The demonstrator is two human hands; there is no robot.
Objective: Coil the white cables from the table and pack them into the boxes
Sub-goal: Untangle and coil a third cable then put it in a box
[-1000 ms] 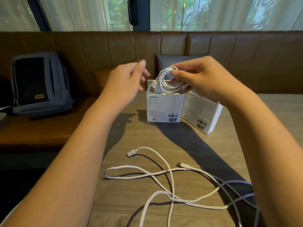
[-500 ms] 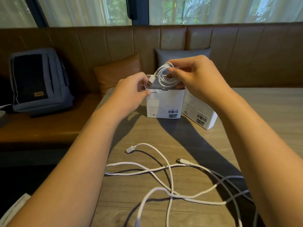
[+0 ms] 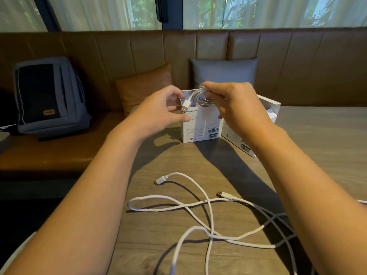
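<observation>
Brown leather booth seat under curtained windows, a grey backpack (image 3: pixel 49 96) parked on the bench off to the left, and a wood-grain worktop (image 3: pixel 317 135) in front with everything on it. The right hand (image 3: pixel 236 108) is pinching a coiled cable (image 3: pixel 202 97) right above the open top of the near white box (image 3: pixel 200 126), fingers wrapped around the bundle, I'd guess so the loops don't spring apart on the way in. The left hand (image 3: pixel 160 110) has its fingertips curled around the USB plug (image 3: pixel 185 108), the loose tail end of that same coil, probably to steer it so it doesn't snag on the rim of the box. A second white box (image 3: pixel 272 108) sits just beside the first, to its right, also open, partly hidden behind the right wrist. Nearer the camera there's a loose cable tangle (image 3: pixel 208 219) sprawled flat on the worktop, looks like at least two leads crossing each other, none of it coiled yet. So one cable is about to go in and the rest is waiting
</observation>
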